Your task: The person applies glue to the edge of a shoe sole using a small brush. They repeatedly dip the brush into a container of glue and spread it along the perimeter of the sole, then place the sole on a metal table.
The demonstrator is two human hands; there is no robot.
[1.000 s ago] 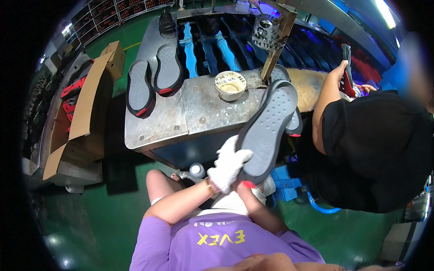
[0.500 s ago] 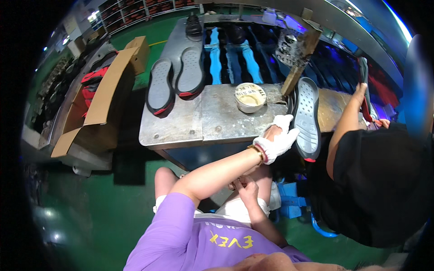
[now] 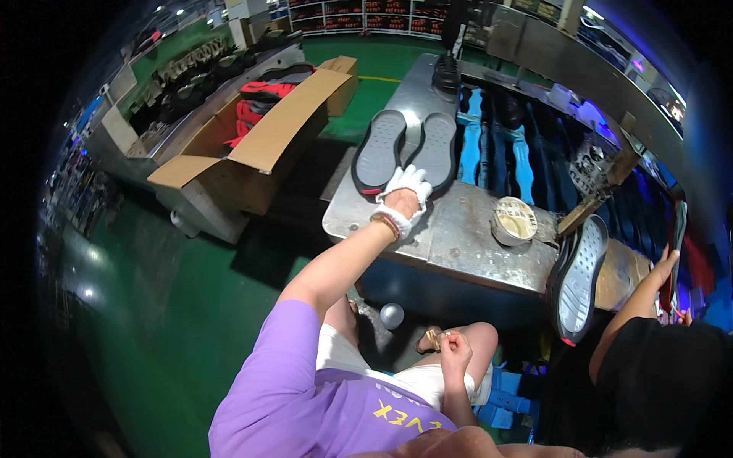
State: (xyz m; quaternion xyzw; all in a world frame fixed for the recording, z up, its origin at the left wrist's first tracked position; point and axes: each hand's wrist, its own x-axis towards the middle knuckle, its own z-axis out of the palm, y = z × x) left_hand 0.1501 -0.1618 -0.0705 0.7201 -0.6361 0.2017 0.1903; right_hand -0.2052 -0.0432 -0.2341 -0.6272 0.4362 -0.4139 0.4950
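Note:
My left hand, in a white glove that leaves part of the back bare, reaches over the near ends of two shoe soles. Its fingers are stretched out, with nothing visibly gripped. The left sole and right sole are grey inside with black rims; red shows at the left one's near end. Whether my fingertips touch them is unclear. Over my lap, my bare right hand is closed in a pinch. A small yellowish piece shows by its fingertips, too small to name.
A cup of pale paste stands on the metal table. Another sole leans at the table's right edge, by a wooden post. At right a co-worker's hand holds a sole. An open cardboard box stands left.
My view has swung left. My left hand has moved from beside the sole at the table's right edge to the pair on the left. My right hand stays over my lap.

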